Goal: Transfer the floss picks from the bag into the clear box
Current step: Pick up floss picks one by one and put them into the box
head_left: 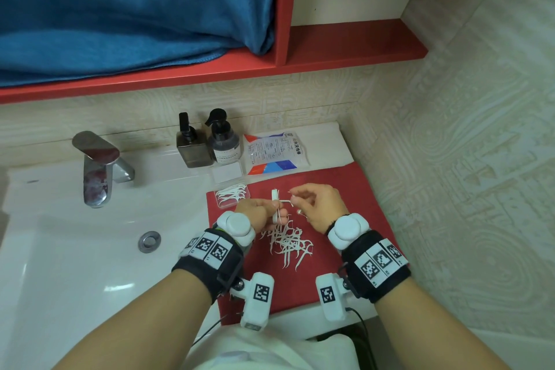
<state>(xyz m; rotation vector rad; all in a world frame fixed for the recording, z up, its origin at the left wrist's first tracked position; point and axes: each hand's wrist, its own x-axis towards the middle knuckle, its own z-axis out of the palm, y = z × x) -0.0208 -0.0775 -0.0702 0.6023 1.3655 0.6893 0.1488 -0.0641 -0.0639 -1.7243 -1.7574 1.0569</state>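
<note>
Several white floss picks point(289, 243) lie in a loose heap on the red mat point(354, 189). My left hand point(259, 213) grips a small upright bundle of picks point(275, 204) above the mat. My right hand point(319, 204) pinches one pick point(286, 201) that sticks out sideways from that bundle. The clear box point(232, 195) sits open at the mat's far left corner with several picks inside; its lid point(227, 173) is folded back behind it. The floss bag point(274, 153) lies flat behind the mat, near the wall.
Two dark pump bottles point(193, 144) point(224, 141) stand left of the bag. A chrome tap point(97, 168) and a white basin with a drain point(149, 241) are on the left. A red shelf point(330, 51) with a blue towel point(120, 9) hangs overhead. A tiled wall closes the right.
</note>
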